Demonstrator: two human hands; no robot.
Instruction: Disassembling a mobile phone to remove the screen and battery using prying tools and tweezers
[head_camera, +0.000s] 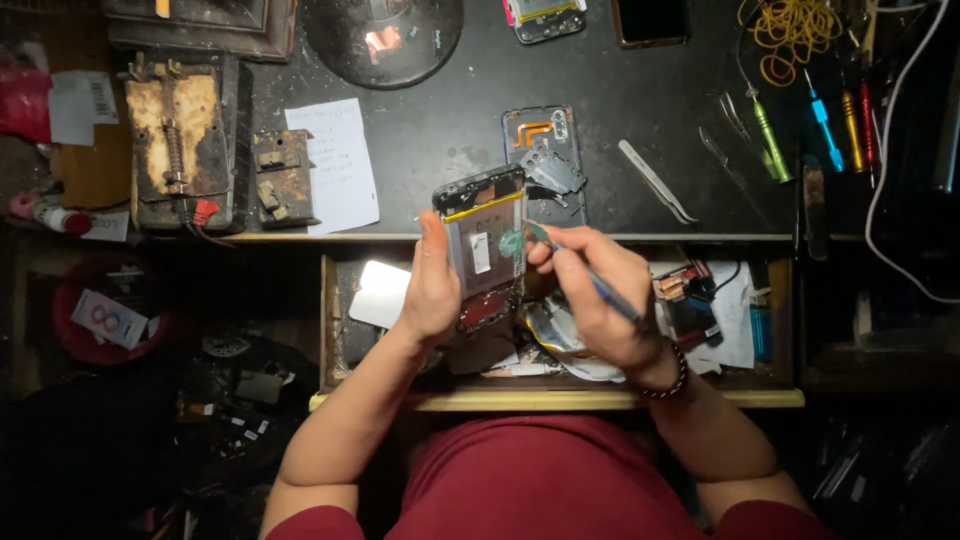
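Far left, on dark bench: white barcode label (72, 106); rightward, white handwritten paper slip (338, 165). Centre, above open drawer (560, 398): left hand (430, 290) clamped on edge of opened phone (484, 245), white rectangular sticker on its battery; right hand (592, 300) gripping thin blue tool (585, 275), tip touching phone. Far right: coloured screwdrivers (825, 125).

We see the left hand (432, 290) gripping an opened phone (485, 245) upright over an open drawer (560, 398), while the right hand (590, 290) holds a thin tool (575, 265) with its tip against the phone's exposed inside. Tweezers (655, 180) lie on the dark table (450, 130) beyond.
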